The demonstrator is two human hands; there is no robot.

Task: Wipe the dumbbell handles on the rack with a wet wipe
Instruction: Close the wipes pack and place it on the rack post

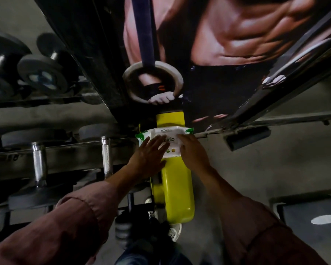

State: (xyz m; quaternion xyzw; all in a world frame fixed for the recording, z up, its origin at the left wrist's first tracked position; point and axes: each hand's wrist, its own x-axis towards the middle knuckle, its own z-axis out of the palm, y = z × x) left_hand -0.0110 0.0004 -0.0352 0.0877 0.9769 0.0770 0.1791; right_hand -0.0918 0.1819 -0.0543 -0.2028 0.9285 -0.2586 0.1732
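A white and green wet wipe pack (166, 133) lies on top of the yellow end post (175, 188) of the dumbbell rack. My left hand (150, 154) lies flat on the pack's left half, fingers straight and spread. My right hand (192, 152) rests on the pack's right side, its fingertips at the flap area; whether they pinch anything is hidden. To the left, two dumbbells sit on the rack with shiny metal handles (39, 162) (105, 154) between grey weight heads. No loose wipe is visible.
More dumbbells (43, 73) show in the mirror at upper left. A large poster (218, 35) covers the wall ahead. A dark bench pad (310, 217) stands at lower right. My shoe (174, 233) is on the grey floor beside the rack foot.
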